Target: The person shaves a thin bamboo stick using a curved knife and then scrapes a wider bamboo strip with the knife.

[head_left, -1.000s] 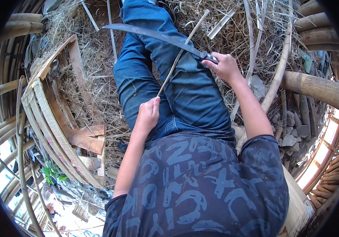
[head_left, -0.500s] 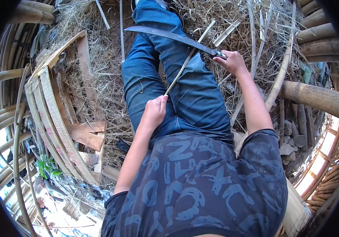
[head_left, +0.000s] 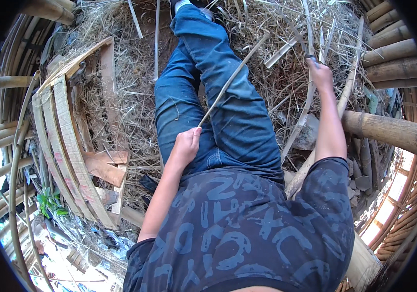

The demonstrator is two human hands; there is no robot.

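Observation:
A thin bamboo strip [head_left: 233,79] slants across my jeans, its far tip pointing up and right past the knee. My left hand [head_left: 186,146] is closed around the near end of this strip, close to my lap. Out to the right, over the dry straw, my right hand [head_left: 322,75] grips a machete [head_left: 298,35] by its dark handle. The blade runs away from the fist toward the far left and is thin and blurred against the straw. Machete and strip are apart.
A slatted wooden crate [head_left: 67,141] lies at the left. Straw and split bamboo pieces [head_left: 281,52] litter the ground. A thick bamboo pole [head_left: 388,129] juts in from the right, near a grey stone [head_left: 306,134]. Bamboo walls curve along both sides.
My right hand has swung the machete off the strip, out to the right and away from my legs. My left hand still holds the strip and has shifted slightly nearer my body.

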